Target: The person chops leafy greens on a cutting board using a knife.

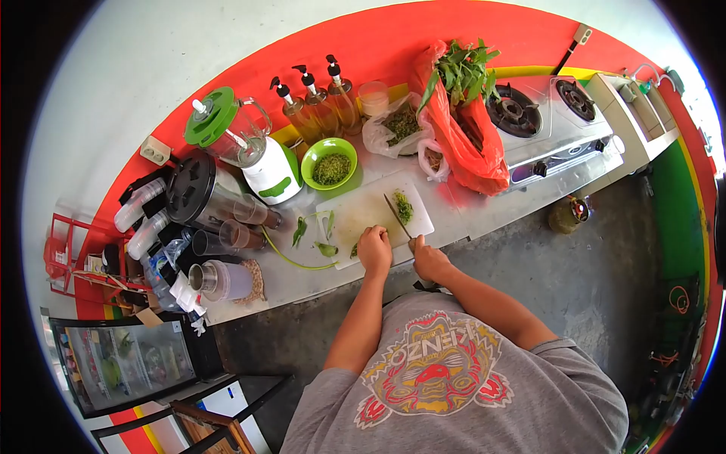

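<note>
My right hand [431, 262] grips a kitchen knife [397, 212], its blade pointing away over the white cutting board [363, 204]. Fingers curled, my left hand [374, 248] presses on the board just left of the knife. A bit of green leaf [354, 250] pokes out beside those fingers; the rest of what they hold is hidden. Finely chopped greens [404, 207] lie in a small pile to the right of the blade. Loose leaves [327, 249] rest at the board's left edge. Behind the board stands a green bowl [308, 163] with shredded greens in it.
A blender [268, 170], pump bottles [321, 110] and a black-lidded pitcher [193, 189] stand at the left and back. A red plastic bag [484, 151] with leafy stems sits before a gas stove [560, 144]. A steel-topped cup [219, 280] is near the counter's left end.
</note>
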`<control>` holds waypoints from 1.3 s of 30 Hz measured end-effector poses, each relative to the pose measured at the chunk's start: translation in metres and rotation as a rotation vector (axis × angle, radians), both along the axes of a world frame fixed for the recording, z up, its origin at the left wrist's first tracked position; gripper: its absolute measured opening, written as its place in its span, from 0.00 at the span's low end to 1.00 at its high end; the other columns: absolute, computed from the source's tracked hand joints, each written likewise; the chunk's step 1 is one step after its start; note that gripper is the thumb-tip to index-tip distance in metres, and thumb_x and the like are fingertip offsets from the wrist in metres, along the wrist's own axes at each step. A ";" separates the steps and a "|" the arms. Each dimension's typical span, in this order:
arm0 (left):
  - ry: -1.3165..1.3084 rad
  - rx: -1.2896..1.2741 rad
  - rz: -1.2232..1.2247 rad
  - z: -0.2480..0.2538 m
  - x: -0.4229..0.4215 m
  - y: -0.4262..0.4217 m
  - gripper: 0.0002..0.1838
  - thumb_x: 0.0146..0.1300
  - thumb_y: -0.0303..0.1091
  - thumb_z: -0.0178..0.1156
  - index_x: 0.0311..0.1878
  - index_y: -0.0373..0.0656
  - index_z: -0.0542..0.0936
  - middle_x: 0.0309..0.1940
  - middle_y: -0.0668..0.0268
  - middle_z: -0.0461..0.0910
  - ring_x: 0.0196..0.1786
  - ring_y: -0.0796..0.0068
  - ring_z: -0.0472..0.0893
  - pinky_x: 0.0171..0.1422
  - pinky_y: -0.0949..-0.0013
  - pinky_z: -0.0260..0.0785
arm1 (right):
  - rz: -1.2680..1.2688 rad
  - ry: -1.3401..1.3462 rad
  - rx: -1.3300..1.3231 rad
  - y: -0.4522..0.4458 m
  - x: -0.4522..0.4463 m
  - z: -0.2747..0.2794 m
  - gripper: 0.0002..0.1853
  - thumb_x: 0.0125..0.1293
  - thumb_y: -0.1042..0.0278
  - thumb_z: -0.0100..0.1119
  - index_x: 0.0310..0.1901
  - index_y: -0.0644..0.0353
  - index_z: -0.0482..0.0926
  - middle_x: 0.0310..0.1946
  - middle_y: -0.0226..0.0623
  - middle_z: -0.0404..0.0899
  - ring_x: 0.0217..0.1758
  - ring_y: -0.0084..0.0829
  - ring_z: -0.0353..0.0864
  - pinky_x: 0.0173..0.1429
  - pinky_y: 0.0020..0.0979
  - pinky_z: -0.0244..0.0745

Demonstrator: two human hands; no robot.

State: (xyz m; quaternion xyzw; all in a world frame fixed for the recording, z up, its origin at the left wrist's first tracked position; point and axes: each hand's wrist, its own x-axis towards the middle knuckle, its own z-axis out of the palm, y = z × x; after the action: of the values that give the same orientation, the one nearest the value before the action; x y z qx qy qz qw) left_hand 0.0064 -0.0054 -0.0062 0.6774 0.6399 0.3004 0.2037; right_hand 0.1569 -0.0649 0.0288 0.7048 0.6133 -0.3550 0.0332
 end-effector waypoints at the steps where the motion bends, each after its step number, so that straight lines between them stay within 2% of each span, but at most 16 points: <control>1: -0.005 0.001 0.006 0.000 0.000 0.001 0.01 0.62 0.28 0.65 0.36 0.43 0.85 0.35 0.61 0.83 0.42 0.54 0.83 0.47 0.54 0.76 | 0.001 0.019 -0.009 0.001 -0.001 -0.002 0.30 0.67 0.73 0.54 0.65 0.76 0.55 0.46 0.64 0.84 0.51 0.60 0.86 0.54 0.50 0.82; 4: -0.014 -0.056 0.018 0.002 -0.004 0.002 0.03 0.62 0.30 0.65 0.37 0.44 0.86 0.36 0.61 0.83 0.42 0.54 0.83 0.47 0.54 0.76 | 0.042 0.059 0.030 0.003 -0.006 -0.006 0.27 0.67 0.69 0.58 0.59 0.74 0.57 0.41 0.66 0.83 0.48 0.61 0.86 0.52 0.52 0.81; 7: 0.038 0.014 -0.022 0.004 -0.009 0.001 0.04 0.62 0.31 0.65 0.38 0.45 0.87 0.36 0.62 0.83 0.43 0.55 0.83 0.47 0.54 0.76 | 0.105 0.052 0.045 0.003 -0.014 -0.003 0.27 0.67 0.68 0.59 0.58 0.73 0.57 0.41 0.67 0.83 0.47 0.62 0.86 0.51 0.52 0.82; 11: 0.100 0.080 -0.089 0.001 -0.019 0.000 0.06 0.61 0.31 0.66 0.41 0.49 0.89 0.37 0.65 0.83 0.46 0.59 0.81 0.52 0.55 0.72 | 0.116 0.026 0.026 0.001 -0.023 0.003 0.26 0.66 0.70 0.58 0.58 0.73 0.58 0.41 0.66 0.84 0.48 0.61 0.86 0.52 0.52 0.82; 15: 0.065 0.047 -0.133 -0.004 -0.030 0.000 0.08 0.62 0.32 0.66 0.44 0.51 0.89 0.38 0.68 0.83 0.49 0.62 0.78 0.58 0.57 0.64 | 0.060 -0.033 -0.006 -0.009 -0.035 0.011 0.26 0.65 0.73 0.58 0.59 0.72 0.58 0.43 0.64 0.84 0.49 0.59 0.86 0.54 0.51 0.82; 21: -0.041 -0.022 -0.189 -0.007 -0.039 0.000 0.10 0.64 0.32 0.66 0.48 0.53 0.88 0.40 0.70 0.82 0.51 0.64 0.76 0.60 0.56 0.60 | 0.072 -0.088 -0.055 0.002 -0.037 0.015 0.31 0.64 0.73 0.60 0.63 0.72 0.56 0.46 0.63 0.84 0.52 0.58 0.86 0.56 0.51 0.82; 25: -0.028 -0.013 -0.197 -0.007 -0.041 0.001 0.11 0.64 0.33 0.65 0.49 0.53 0.88 0.41 0.70 0.81 0.52 0.64 0.76 0.60 0.56 0.60 | 0.052 -0.098 -0.056 -0.001 -0.042 0.010 0.36 0.64 0.73 0.61 0.68 0.75 0.52 0.46 0.61 0.85 0.51 0.56 0.87 0.55 0.47 0.83; 31: -0.039 0.001 -0.187 -0.007 -0.040 -0.003 0.10 0.64 0.33 0.65 0.49 0.52 0.87 0.41 0.70 0.81 0.52 0.63 0.75 0.60 0.56 0.60 | 0.125 -0.147 -0.061 0.006 -0.043 0.010 0.39 0.63 0.72 0.62 0.69 0.76 0.52 0.46 0.60 0.85 0.51 0.55 0.87 0.55 0.46 0.83; 37: -0.052 0.061 -0.167 -0.007 -0.039 -0.004 0.10 0.64 0.33 0.65 0.48 0.51 0.87 0.39 0.69 0.81 0.49 0.62 0.76 0.59 0.55 0.60 | 0.089 -0.151 -0.033 -0.006 -0.049 0.009 0.37 0.63 0.72 0.62 0.68 0.75 0.53 0.46 0.59 0.85 0.50 0.55 0.87 0.54 0.46 0.84; 39: -0.034 0.006 -0.168 -0.004 -0.040 -0.005 0.13 0.65 0.33 0.64 0.53 0.51 0.84 0.40 0.69 0.79 0.50 0.62 0.75 0.58 0.57 0.61 | 0.092 -0.148 -0.039 -0.007 -0.047 0.007 0.36 0.63 0.72 0.62 0.67 0.75 0.54 0.46 0.60 0.85 0.51 0.56 0.87 0.54 0.47 0.84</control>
State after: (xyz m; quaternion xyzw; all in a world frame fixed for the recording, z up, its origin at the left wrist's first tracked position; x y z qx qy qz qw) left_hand -0.0336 -0.0099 -0.0100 0.7241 0.5762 0.2955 0.2372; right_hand 0.1096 -0.0718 0.0355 0.6992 0.6339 -0.3122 0.1084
